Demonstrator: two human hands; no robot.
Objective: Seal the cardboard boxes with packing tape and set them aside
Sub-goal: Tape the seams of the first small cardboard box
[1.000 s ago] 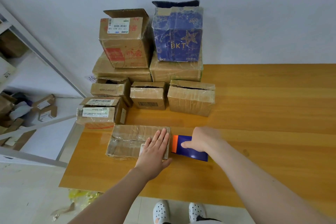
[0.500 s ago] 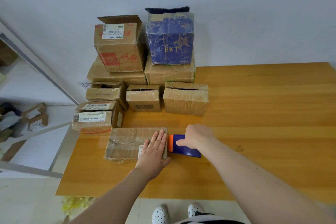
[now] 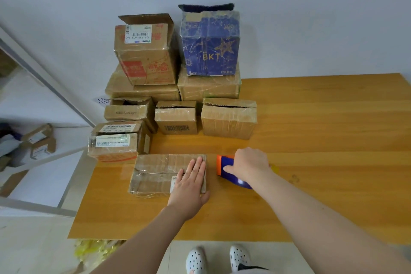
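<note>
At counter [image 3: 311,135] front, flat brown cardboard box [image 3: 155,171] lay under left grip [image 3: 189,184], fingers straight, pressing. Right grip [image 3: 251,165] curled round blue-orange tape dispenser [image 3: 222,162] beside box. Taping likely ending; next: move box aside.

- The right hand [image 3: 249,165] has drawn the tape dispenser [image 3: 226,169] off to the right, away from the flat box [image 3: 155,173].
- A second ago the dispenser's orange end sat against the box's right end. Now the two are apart, with a narrow strip of bare table [image 3: 211,176] between them.
- A yellow part [image 3: 275,168] of the dispenser now peeks out past the hand's right side.
</note>
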